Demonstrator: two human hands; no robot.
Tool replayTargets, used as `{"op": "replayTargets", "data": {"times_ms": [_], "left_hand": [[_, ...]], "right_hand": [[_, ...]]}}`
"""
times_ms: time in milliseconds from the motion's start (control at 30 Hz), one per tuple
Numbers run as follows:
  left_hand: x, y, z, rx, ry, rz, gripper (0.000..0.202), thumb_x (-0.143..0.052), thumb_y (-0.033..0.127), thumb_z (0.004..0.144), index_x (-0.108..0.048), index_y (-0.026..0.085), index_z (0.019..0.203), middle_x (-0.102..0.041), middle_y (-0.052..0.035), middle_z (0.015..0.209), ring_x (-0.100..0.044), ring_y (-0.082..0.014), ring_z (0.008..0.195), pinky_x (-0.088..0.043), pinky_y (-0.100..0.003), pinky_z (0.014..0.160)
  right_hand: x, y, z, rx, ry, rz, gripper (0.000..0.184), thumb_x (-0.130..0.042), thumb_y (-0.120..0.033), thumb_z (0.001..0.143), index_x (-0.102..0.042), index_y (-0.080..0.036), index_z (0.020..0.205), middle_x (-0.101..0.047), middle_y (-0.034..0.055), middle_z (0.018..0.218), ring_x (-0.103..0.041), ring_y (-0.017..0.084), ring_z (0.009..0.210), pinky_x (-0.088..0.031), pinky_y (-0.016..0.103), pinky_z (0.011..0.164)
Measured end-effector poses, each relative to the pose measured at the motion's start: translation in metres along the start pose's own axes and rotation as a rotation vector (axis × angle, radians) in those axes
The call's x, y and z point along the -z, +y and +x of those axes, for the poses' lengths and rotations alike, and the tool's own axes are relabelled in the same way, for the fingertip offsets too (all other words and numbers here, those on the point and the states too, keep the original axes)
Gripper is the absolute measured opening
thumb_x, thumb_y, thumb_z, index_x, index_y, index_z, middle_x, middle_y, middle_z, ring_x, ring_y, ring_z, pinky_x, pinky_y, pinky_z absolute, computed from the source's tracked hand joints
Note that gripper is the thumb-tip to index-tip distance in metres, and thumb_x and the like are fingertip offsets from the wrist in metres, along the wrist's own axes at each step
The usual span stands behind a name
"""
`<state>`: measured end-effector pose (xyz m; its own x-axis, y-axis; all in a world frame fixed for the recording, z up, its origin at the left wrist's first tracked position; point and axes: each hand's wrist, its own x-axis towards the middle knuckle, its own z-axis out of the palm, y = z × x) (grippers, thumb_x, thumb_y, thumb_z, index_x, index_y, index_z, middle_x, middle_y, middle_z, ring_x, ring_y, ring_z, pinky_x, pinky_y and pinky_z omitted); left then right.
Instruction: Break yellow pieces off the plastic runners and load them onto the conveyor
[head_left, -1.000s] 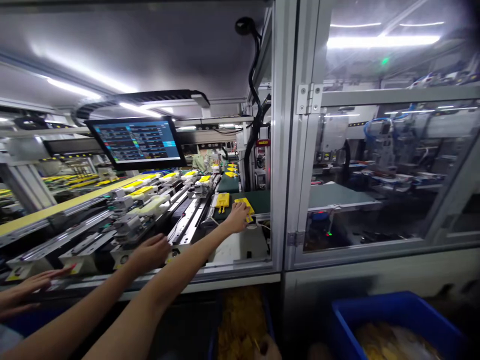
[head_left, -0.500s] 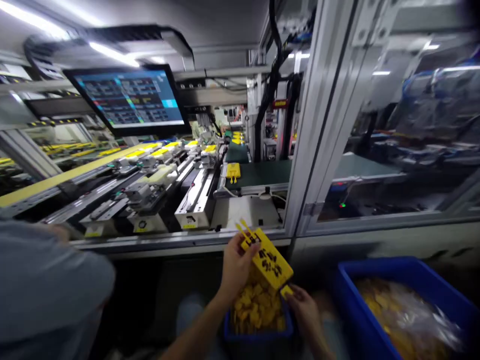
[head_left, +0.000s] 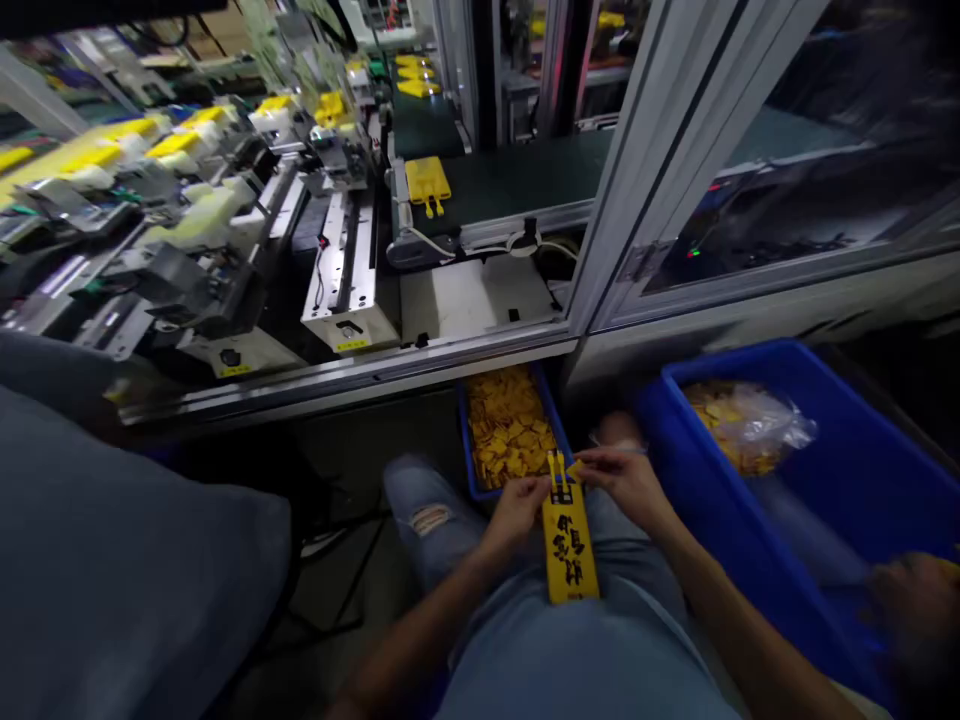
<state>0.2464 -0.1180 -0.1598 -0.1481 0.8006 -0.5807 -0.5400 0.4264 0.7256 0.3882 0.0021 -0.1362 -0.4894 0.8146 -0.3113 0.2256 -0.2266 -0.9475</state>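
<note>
1. The left grip is pinching the far left edge of the yellow case, close beside its two thin prongs.
2. The right grip is pinching a small yellow piece just right of the prongs; whether piece and prongs are touching, one cannot tell.
3. Both forearms are reaching in from the near side, the hands facing each other.
4. The case is resting above the person's lap, on the near side of the small blue bin, its prongs pointing far.
5. Its flat, oblong face is showing bold black markings.
6. Half a second ago the case was slanting, its prongs pointing far left; now it is lying straighter.
7. The right grip, earlier at the near end, is now holding its piece at the far end.
</note>
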Motion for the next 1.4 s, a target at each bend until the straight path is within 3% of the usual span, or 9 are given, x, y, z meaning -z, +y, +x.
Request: {"op": "replayTargets", "data": {"times_ms": [133, 300, 500, 700, 900, 967, 1133, 1233, 1400], "left_hand": [[0.001, -0.002, 0.001, 0.017, -0.059, -0.039, 0.055, -0.068, 0.063, 0.067, -0.068, 0.009, 0.08, -0.064, -0.0036, 0.066, -0.055, -0.0114, 0.056, -0.04, -0.022, 0.054], [0.003, -0.001, -0.001, 0.051, -0.077, -0.053, 0.056, -0.068, 0.064, 0.066, -0.068, 0.01, 0.081, -0.062, -0.0024, 0.065, -0.055, -0.0121, 0.056, -0.04, -0.023, 0.054], [0.003, -0.003, -0.003, 0.053, -0.081, -0.047, 0.058, -0.067, 0.066, 0.065, -0.067, 0.011, 0.081, -0.06, -0.002, 0.064, -0.055, -0.0132, 0.057, -0.04, -0.024, 0.054], [0.001, -0.003, -0.006, 0.039, -0.09, -0.044, 0.057, -0.068, 0.065, 0.065, -0.067, 0.01, 0.082, -0.063, -0.0039, 0.07, -0.054, -0.0118, 0.058, -0.039, -0.022, 0.054], [-0.002, 0.007, -0.015, -0.01, -0.067, -0.02, 0.048, -0.077, 0.053, 0.061, -0.067, 0.01, 0.08, -0.064, -0.0032, 0.069, -0.054, -0.0111, 0.06, -0.039, -0.022, 0.059], [-0.001, 0.013, -0.02, -0.006, -0.046, -0.044, 0.045, -0.08, 0.049, 0.057, -0.066, 0.011, 0.077, -0.063, -0.0019, 0.067, -0.053, -0.0107, 0.058, -0.038, -0.022, 0.059], [0.012, 0.028, -0.035, 0.024, -0.101, 0.012, 0.036, -0.081, 0.04, 0.053, -0.066, 0.013, 0.072, -0.058, 0.0019, 0.059, -0.046, -0.0084, 0.052, -0.033, -0.021, 0.055], [0.022, 0.033, -0.044, -0.023, -0.2, 0.088, 0.032, -0.081, 0.034, 0.056, -0.07, 0.012, 0.076, -0.06, 0.0005, 0.064, -0.048, -0.0093, 0.057, -0.034, -0.021, 0.058], [0.031, 0.033, -0.061, -0.174, -0.294, 0.078, 0.026, -0.077, 0.027, 0.062, -0.073, 0.013, 0.084, -0.066, -0.003, 0.077, -0.055, -0.0134, 0.072, -0.04, -0.024, 0.074]], "right_hand": [[-0.009, -0.004, -0.014, -0.032, -0.08, -0.104, 0.035, -0.079, -0.039, 0.059, -0.074, -0.016, 0.085, -0.074, 0.0059, 0.08, -0.067, 0.02, 0.074, -0.055, 0.032, 0.071], [-0.016, -0.012, -0.02, 0.034, -0.15, -0.441, 0.015, -0.071, -0.028, 0.069, -0.075, -0.018, 0.079, -0.073, 0.0051, 0.079, -0.065, 0.02, 0.072, -0.052, 0.031, 0.069], [-0.019, -0.011, -0.022, 0.073, -0.149, -0.571, 0.013, -0.071, -0.023, 0.072, -0.077, -0.021, 0.082, -0.072, 0.0043, 0.083, -0.065, 0.02, 0.077, -0.05, 0.032, 0.075], [-0.02, -0.009, -0.026, 0.233, -0.163, -0.67, 0.013, -0.066, -0.023, 0.076, -0.078, -0.024, 0.081, -0.066, 0.0054, 0.087, -0.058, 0.021, 0.086, -0.045, 0.034, 0.08], [-0.014, -0.004, -0.034, 0.192, -0.109, -0.503, 0.018, -0.067, -0.032, 0.077, -0.077, -0.022, 0.087, -0.06, 0.005, 0.084, -0.054, 0.018, 0.075, -0.043, 0.03, 0.069], [-0.012, 0.001, -0.034, 0.117, -0.077, -0.392, 0.03, -0.074, -0.041, 0.071, -0.073, -0.019, 0.091, -0.059, 0.0039, 0.078, -0.051, 0.016, 0.067, -0.041, 0.028, 0.062], [-0.019, 0.005, -0.038, -0.186, -0.393, -0.028, 0.042, -0.073, -0.053, 0.069, -0.052, -0.018, 0.065, -0.051, -0.0017, 0.061, -0.042, 0.011, 0.057, -0.033, 0.023, 0.054], [-0.033, 0.001, -0.043, -0.164, -0.48, 0.059, 0.046, -0.071, -0.053, 0.07, -0.041, -0.019, 0.063, -0.043, -0.004, 0.061, -0.036, 0.009, 0.058, -0.029, 0.022, 0.053], [-0.058, 0.006, -0.045, -0.011, -0.545, -0.031, 0.043, -0.063, -0.051, 0.071, -0.036, -0.02, 0.061, -0.038, -0.0035, 0.062, -0.033, 0.011, 0.06, -0.029, 0.022, 0.055]]}}
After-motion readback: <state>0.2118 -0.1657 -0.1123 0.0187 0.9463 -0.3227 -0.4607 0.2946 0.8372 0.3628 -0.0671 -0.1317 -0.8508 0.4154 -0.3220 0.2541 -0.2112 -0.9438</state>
